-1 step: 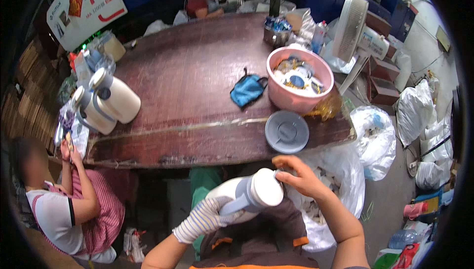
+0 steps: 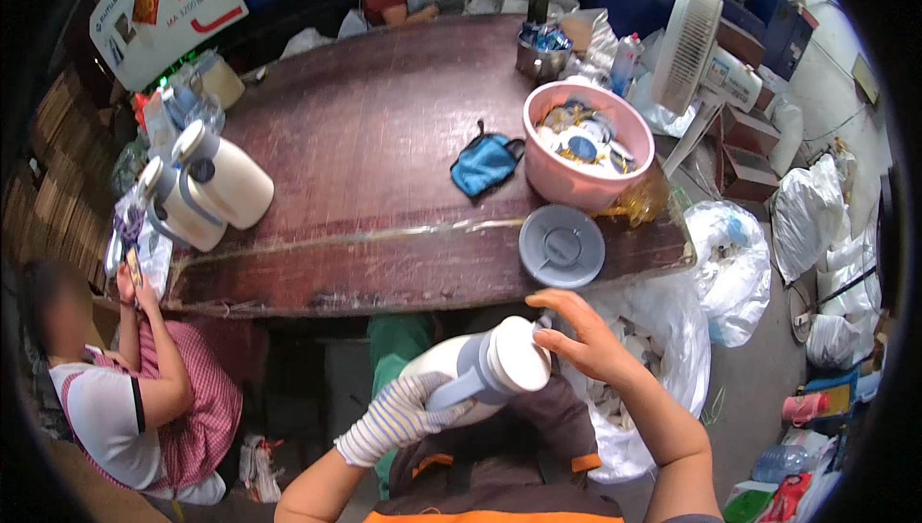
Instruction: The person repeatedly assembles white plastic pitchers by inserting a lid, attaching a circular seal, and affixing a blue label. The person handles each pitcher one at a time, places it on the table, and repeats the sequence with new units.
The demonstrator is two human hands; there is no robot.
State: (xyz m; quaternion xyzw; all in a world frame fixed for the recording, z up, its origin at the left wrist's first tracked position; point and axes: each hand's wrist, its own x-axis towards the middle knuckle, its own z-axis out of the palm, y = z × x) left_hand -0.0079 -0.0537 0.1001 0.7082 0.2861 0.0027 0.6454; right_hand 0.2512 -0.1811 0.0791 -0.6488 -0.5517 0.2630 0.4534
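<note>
A white jug (image 2: pixel 437 365) with a grey-blue collar and handle lies tilted above my lap, its white lid (image 2: pixel 520 354) toward the right. My left hand (image 2: pixel 403 419), in a striped knit glove, is wrapped round the jug's handle side. At the lid's edge, by the small grey spout, is my bare right hand (image 2: pixel 583 333). Its thumb touches the lid's rim while the other fingers stretch out above, apart from the thumb. Just beyond, a round grey dish-like part (image 2: pixel 562 246) lies on the brown table (image 2: pixel 365 129).
Two similar jugs (image 2: pixel 230 182) stand at the table's left. A pink tub (image 2: pixel 588 144) of small parts sits at the right, beside a blue cloth pouch (image 2: pixel 486 165). A fan (image 2: pixel 687 48) stands behind. A co-worker (image 2: pixel 125 398) sits at left; plastic bags (image 2: pixel 672 350) lie right.
The table and its things appear slightly higher in the picture. My right hand has shifted a little at the lid, its fingers straighter; the left hand keeps its hold.
</note>
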